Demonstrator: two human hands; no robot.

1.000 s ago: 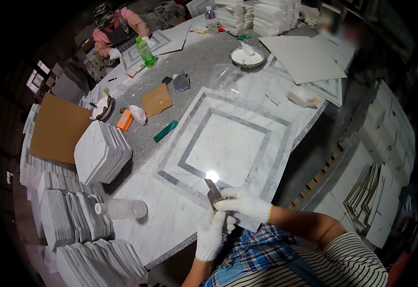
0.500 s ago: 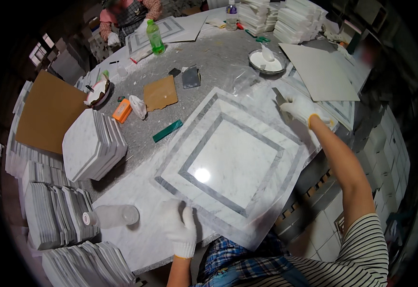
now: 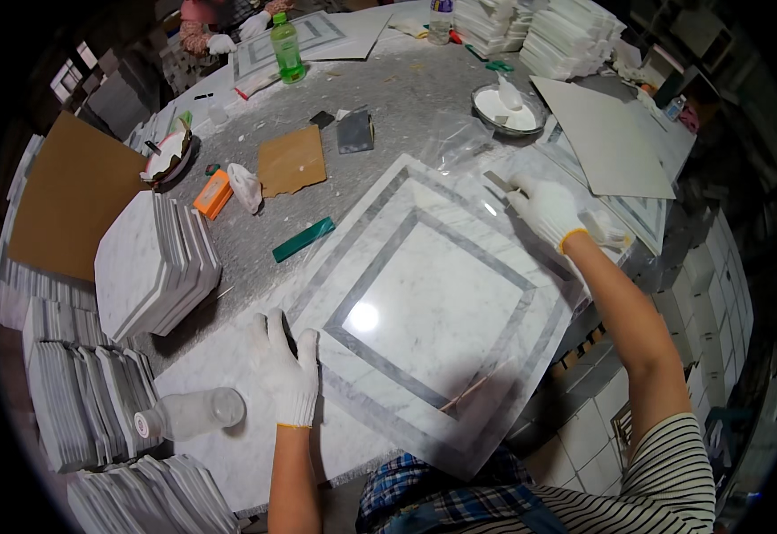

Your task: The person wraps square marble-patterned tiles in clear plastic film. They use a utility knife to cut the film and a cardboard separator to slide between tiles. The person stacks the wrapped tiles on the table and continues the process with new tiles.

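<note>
Fingers (image 3: 275,333) of the gloved left hand (image 3: 287,381) are spread wide and hold nothing; they lie flat at the near left edge of a square marble panel (image 3: 433,303), though whether they press on it I cannot tell. Fingers of the right hand (image 3: 544,209), in a matching white knit glove with a yellow cuff, are closed around a thin, flat grey blade (image 3: 498,182) at the panel's far right side. The panel sits turned cornerwise in front of the person, its near corner jutting over the table edge; it is glossy white stone with soft grey veins, inlaid with two darker grey square frames, one inside the other. Beyond its far left edge lie a slim green bar (image 3: 304,239), a ragged-edged brown cardboard piece (image 3: 291,162) and a small dark grey square (image 3: 355,131). Crinkled clear plastic (image 3: 453,147) lies past the far corner, near a round bowl (image 3: 538,123) of white material. To the left stand many-sided stone tiles (image 3: 139,258), stacked on edge, and a clear bottle (image 3: 188,414) on its side. Farthest off, on the dusty grey table (image 3: 397,93), an upright green bottle (image 3: 287,53) stands near a co-worker's gloved hands (image 3: 253,25).
</note>
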